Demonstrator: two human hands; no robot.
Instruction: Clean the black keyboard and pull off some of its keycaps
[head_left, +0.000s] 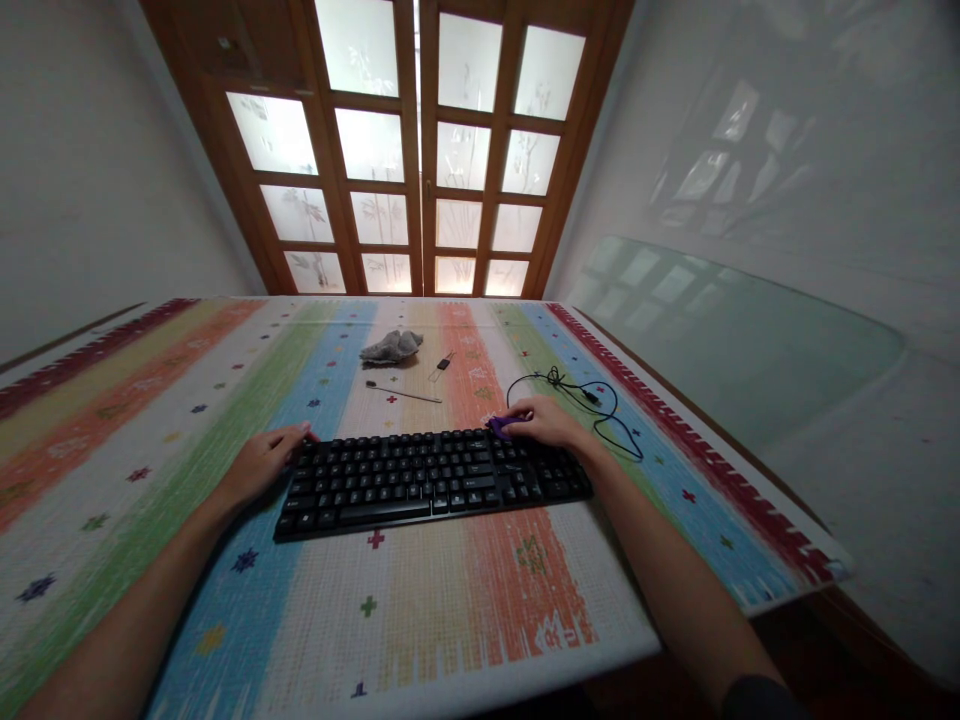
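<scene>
A black keyboard (405,482) lies slightly tilted across the striped tablecloth in front of me. At its upper left corner my left hand (261,462) is closed on the edge, with thumb and fingers near the end keys. Above the keyboard's right part, my right hand (549,420) pinches a small purple tool (502,428). The tool's tip is at the top row of keys; its exact kind is hard to make out, as the fingers cover part of it.
Beyond the keyboard lie a grey cloth (391,347), a thin rod with a dark tip (401,391) and a small black item with wire loops (443,365). The keyboard's black cable (615,408) is looped on the right. The striped tablecloth (330,620) reaches the table's front edge.
</scene>
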